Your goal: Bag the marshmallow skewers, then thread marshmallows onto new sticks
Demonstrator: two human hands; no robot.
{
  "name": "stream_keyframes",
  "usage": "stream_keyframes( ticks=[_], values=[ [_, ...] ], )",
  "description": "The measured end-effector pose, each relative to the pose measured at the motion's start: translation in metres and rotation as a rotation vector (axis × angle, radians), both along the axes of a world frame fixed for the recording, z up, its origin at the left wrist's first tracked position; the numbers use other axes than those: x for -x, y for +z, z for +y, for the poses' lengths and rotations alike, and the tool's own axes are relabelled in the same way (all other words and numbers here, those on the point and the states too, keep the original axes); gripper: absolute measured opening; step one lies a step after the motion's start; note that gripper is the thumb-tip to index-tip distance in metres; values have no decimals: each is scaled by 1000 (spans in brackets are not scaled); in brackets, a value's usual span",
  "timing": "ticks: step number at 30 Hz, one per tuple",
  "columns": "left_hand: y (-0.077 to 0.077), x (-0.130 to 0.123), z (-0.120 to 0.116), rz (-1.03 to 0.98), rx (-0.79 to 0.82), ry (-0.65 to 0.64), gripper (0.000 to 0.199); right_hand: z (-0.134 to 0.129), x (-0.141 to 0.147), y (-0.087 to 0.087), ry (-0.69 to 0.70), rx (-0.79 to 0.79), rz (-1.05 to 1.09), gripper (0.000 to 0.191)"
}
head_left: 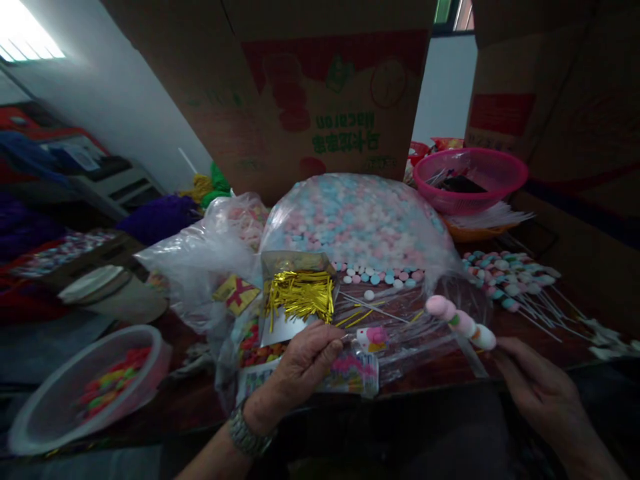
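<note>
My left hand (pixel 313 357), with a metal watch at the wrist, pinches the end of a small pink and white wrapped candy piece (pixel 373 339). In my right hand (pixel 533 377) is a marshmallow skewer (pixel 460 323), its pink end pointing up and left; the fingers are closed at its lower end and the stick is hidden. Gold twist ties (pixel 303 293) fill an open box behind my left hand. A large clear bag of pink, blue and white marshmallows (pixel 350 213) lies behind them, with loose white sticks (pixel 373 307) in front.
Finished marshmallow skewers (pixel 510 273) lie in a pile at the right, below a pink basket (pixel 470 177). A whitish bowl of colourful candies (pixel 90 393) stands at the left front. Large cardboard boxes (pixel 320 87) rise behind the table.
</note>
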State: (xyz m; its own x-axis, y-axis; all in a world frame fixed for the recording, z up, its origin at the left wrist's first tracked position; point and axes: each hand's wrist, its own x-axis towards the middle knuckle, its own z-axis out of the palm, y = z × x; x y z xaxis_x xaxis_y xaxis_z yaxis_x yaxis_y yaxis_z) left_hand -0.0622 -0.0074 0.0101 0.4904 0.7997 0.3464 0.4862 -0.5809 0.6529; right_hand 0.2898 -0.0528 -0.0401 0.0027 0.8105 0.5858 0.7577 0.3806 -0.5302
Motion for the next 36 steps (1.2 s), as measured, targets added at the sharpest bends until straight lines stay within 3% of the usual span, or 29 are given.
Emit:
stream_keyframes(
  ticks=[3, 6, 9, 11, 13, 16, 19, 23, 30, 32, 36],
  values=[
    [4, 4, 0, 17, -137, -63, 16, -18, 37, 20, 170, 67, 165, 16],
    [6, 4, -3, 10, -203, -91, 15, -20, 74, 26, 136, 314, 665, 12],
    [5, -1, -12, 16, -152, -93, 10, -12, 113, 23, 217, 533, 1158, 28],
    [3, -5, -19, 5, -46, -55, 9, -5, 138, 22, 351, 682, 1247, 34],
    [1, -7, -24, -38, 106, 27, 10, 0, 157, 23, 411, 772, 1211, 29],
    [-2, -7, -27, -146, 343, 153, 13, 4, 173, 25, 363, 763, 1189, 23],
    [-4, -5, -25, -197, 443, 180, 14, 5, 175, 25, 354, 746, 1268, 23],
    [-3, -3, -22, -94, 373, 95, 15, 7, 171, 24, 375, 762, 1241, 27],
    [-9, 2, -22, 193, 78, 64, 31, 17, 168, 11, 61, 765, 1211, 43],
    [-11, 9, -21, 165, 56, 91, 31, 16, 151, 12, 89, 692, 1067, 41],
    [-7, 26, -18, 53, 43, 85, 28, 3, 96, 21, 167, 409, 513, 22]
  ],
)
